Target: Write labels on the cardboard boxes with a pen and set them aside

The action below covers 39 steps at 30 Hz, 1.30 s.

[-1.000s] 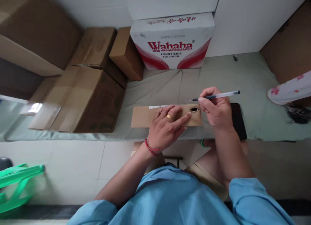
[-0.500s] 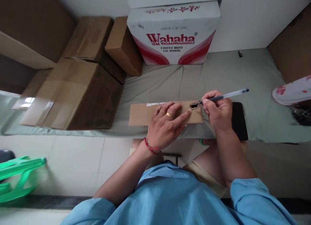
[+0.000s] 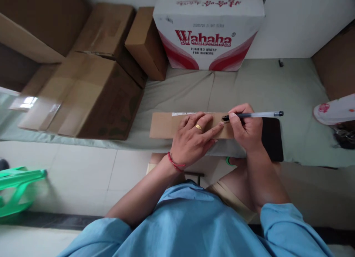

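Observation:
A long brown cardboard box point(image 3: 161, 125) lies flat near the front edge of the cloth-covered surface, with a small dark hole in its top near the right end. My left hand point(image 3: 194, 137) rests on the box with fingers spread, a gold ring on one finger and the index fingertip beside the hole. Pinched in my right hand point(image 3: 245, 127) is a pen point(image 3: 263, 114) with a clear barrel. Its tip end is at the hole, partly hidden by my fingers. A black flat rectangular object point(image 3: 273, 138) lies just right of my right wrist.
Several cardboard boxes point(image 3: 83, 90) stand at the left. A white and red water carton point(image 3: 208, 35) is at the back. A pen cap point(image 3: 281, 63) lies on the green cloth point(image 3: 266, 83). A floral white object point(image 3: 334, 109) is at the right, a green plastic stool point(image 3: 22, 186) at lower left.
My right hand has moved slightly left, bringing the pen's tip end to the hole, and the pen has tilted flatter. My left hand stays on the box. The view has shifted a little.

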Each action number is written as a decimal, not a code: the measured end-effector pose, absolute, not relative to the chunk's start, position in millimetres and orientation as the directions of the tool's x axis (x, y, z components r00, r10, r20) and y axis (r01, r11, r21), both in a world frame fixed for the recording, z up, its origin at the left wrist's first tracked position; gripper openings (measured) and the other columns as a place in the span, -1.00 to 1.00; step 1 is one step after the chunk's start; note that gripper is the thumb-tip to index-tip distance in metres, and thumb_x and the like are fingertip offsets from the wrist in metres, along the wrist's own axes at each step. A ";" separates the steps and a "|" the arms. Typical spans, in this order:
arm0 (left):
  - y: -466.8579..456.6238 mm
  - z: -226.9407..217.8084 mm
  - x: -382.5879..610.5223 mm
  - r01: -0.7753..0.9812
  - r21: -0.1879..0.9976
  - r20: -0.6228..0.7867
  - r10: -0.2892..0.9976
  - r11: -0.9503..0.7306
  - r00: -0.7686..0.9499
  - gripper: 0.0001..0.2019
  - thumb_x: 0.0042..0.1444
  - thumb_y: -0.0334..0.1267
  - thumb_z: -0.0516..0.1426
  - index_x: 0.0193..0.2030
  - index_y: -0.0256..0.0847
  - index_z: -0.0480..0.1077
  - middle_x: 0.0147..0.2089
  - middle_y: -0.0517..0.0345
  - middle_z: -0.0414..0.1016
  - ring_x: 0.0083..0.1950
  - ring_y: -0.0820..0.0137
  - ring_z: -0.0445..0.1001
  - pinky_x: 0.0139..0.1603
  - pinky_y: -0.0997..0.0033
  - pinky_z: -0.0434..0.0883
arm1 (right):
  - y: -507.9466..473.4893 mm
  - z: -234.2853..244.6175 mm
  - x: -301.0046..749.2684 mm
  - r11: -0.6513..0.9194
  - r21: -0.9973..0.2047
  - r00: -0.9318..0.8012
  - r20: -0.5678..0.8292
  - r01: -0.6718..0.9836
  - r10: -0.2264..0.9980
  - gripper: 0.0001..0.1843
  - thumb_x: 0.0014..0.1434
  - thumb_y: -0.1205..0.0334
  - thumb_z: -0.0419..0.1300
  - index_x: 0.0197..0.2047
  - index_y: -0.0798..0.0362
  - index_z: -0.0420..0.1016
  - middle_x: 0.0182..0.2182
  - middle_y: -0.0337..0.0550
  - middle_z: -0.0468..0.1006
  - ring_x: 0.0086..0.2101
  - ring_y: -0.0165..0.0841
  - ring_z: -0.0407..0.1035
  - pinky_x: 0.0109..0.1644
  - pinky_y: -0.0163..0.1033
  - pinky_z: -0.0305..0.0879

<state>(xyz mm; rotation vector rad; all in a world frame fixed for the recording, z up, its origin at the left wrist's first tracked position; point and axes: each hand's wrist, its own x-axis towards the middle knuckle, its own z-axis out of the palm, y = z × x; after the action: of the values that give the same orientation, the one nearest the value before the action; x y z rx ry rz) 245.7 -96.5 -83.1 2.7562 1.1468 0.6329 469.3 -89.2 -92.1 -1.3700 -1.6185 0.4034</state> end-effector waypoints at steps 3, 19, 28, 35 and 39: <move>-97.1 -82.6 246.0 0.664 0.222 0.342 0.694 -0.715 0.633 -0.51 0.45 -0.06 0.22 0.48 0.08 0.45 0.43 -0.06 0.50 0.47 0.02 0.36 0.46 -0.01 0.25 | -88.4 -92.9 470.1 0.310 -0.758 0.076 0.426 0.574 0.901 -0.73 0.47 -0.01 0.13 -0.21 -0.07 0.50 -0.42 -0.26 0.52 -0.46 -0.39 0.31 -0.33 -0.25 0.29; -96.6 -81.5 246.1 0.665 0.205 0.345 0.689 -0.718 0.638 -0.53 0.47 -0.05 0.21 0.47 0.06 0.47 0.42 -0.06 0.50 0.47 0.02 0.36 0.45 0.01 0.24 | -87.7 -91.4 467.9 0.284 -0.706 0.124 0.467 0.649 0.876 -0.76 0.43 0.05 0.13 -0.27 -0.07 0.46 -0.43 -0.25 0.53 -0.46 -0.37 0.37 -0.33 -0.23 0.32; -96.1 -84.4 245.1 0.654 0.212 0.363 0.680 -0.726 0.637 -0.51 0.45 -0.05 0.23 0.47 0.06 0.46 0.43 -0.09 0.50 0.47 0.01 0.37 0.45 -0.02 0.26 | -83.8 -96.2 471.6 0.339 -0.699 0.150 0.538 0.630 0.829 -0.76 0.40 0.10 0.17 -0.32 -0.04 0.46 -0.46 -0.30 0.51 -0.50 -0.40 0.33 -0.35 -0.24 0.27; -95.8 -84.4 245.7 0.656 0.184 0.387 0.667 -0.732 0.637 -0.50 0.43 -0.03 0.26 0.46 0.05 0.47 0.41 -0.09 0.52 0.44 0.00 0.40 0.43 0.00 0.29 | -81.5 -97.1 478.4 0.368 -0.685 0.141 0.565 0.629 0.813 -0.81 0.39 0.19 0.18 -0.31 -0.04 0.46 -0.43 -0.28 0.52 -0.44 -0.39 0.38 -0.29 -0.22 0.30; -95.7 -84.1 245.8 0.655 0.180 0.385 0.665 -0.734 0.639 -0.50 0.43 -0.04 0.26 0.46 0.04 0.47 0.41 -0.10 0.52 0.44 0.01 0.41 0.43 0.00 0.28 | -81.6 -98.0 481.5 0.362 -0.691 0.155 0.564 0.626 0.811 -0.84 0.35 0.22 0.21 -0.32 -0.05 0.45 -0.46 -0.28 0.48 -0.48 -0.39 0.31 -0.34 -0.21 0.25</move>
<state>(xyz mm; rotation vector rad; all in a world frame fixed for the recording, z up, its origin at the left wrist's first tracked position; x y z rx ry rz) 245.8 -95.7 -84.1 2.8233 1.1370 0.6785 481.5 -81.6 -98.0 -1.3394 -1.5463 0.2156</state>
